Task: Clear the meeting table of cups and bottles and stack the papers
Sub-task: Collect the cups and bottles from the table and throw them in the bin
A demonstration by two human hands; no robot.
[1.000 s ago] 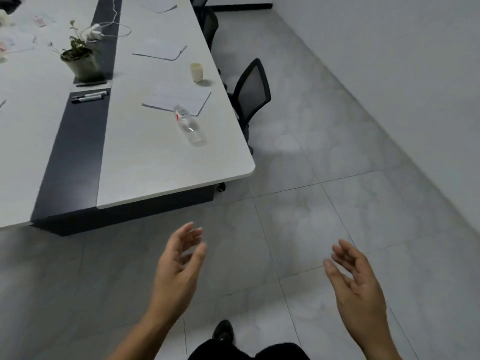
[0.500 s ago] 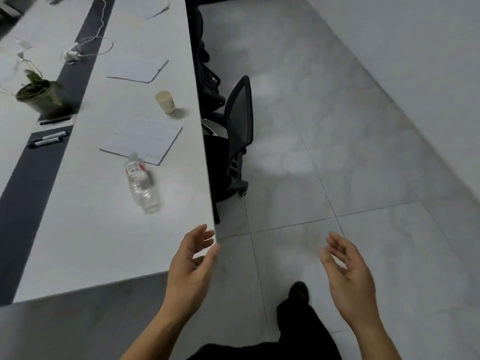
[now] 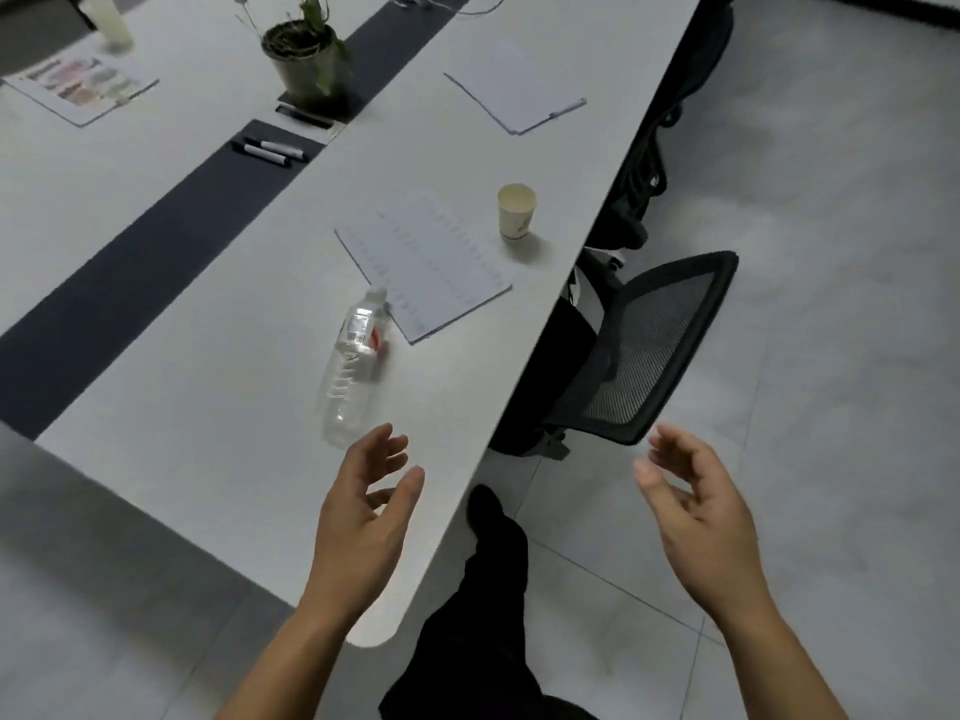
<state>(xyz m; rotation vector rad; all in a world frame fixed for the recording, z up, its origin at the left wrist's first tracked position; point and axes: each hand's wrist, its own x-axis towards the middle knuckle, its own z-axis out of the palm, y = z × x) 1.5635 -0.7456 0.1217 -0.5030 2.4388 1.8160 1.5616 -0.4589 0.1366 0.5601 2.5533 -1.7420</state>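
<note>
- Clear plastic water bottle [image 3: 353,371] lies on its side on tabletop [image 3: 208,407], looks empty, cap end just beside printed sheet [image 3: 423,265].
- Paper cup [image 3: 516,210] upright nr edge; contents can't tell.
- Potted plant [image 3: 306,54] cut off at top.
- My left hand [image 3: 363,517] and right hand [image 3: 696,517] apart, fingers spread, holding nothing.

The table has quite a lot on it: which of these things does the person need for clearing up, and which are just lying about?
Part of the job:
- plastic bottle, lying on its side
- paper cup, upright
- lined sheets
- blank sheets
- printed sheet
- far cup, blurred

Just lying about:
- potted plant
- markers
- cable
- chair

Both hands are open and empty.
</note>
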